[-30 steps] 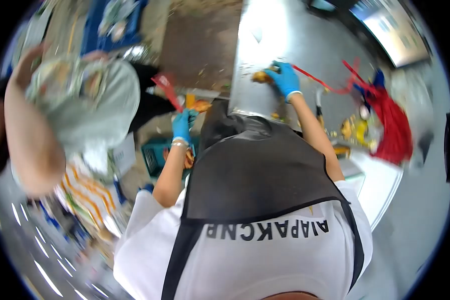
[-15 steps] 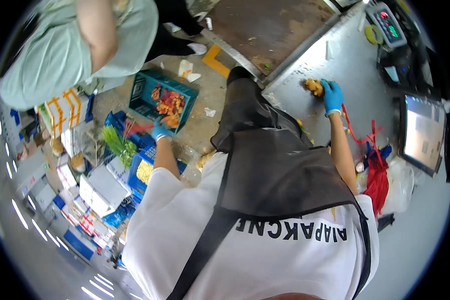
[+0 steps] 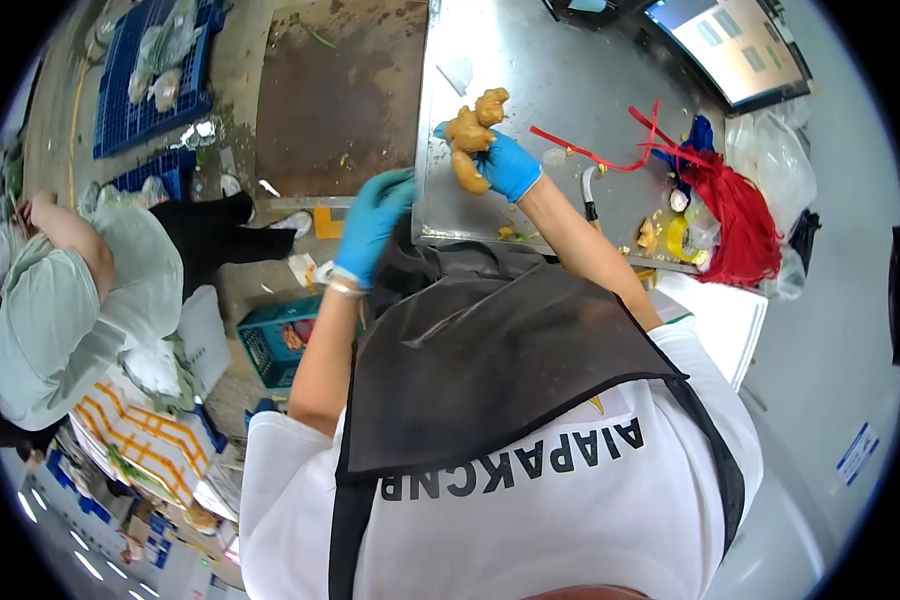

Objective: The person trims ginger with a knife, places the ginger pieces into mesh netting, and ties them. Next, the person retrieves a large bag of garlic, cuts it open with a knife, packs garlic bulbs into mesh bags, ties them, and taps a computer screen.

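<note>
Bench: a metal surface (image 3: 590,95) in front of the apron, bearing the tools and scraps.
Brown board: a flat, stained sheet (image 3: 340,100) just left of the bench, with a few bits on it.
Other person: someone in a pale green apron (image 3: 145,262) at the far left, well apart from the gloved hands.
Screen: a lit display (image 3: 725,45) at the bench's far right.
Red bundle: heaped red material (image 3: 745,225) near the bench's right edge.
Crate: a green box (image 3: 260,350) on the floor at the left, reddish pieces inside.
Left hand: blue-gloved (image 3: 375,228), beside the bench's left edge, grip loosely open, fingers stretched.
Right hand: blue-gloved (image 3: 513,167), above the bench, grip closed around the ginger.
Ginger: a knobbly tan root (image 3: 467,133), in the right hand, near the bench's left edge.
Knife: lying (image 3: 589,195) beside the right forearm.
Tape: a yellow roll (image 3: 678,238) near the red bundle.
</note>
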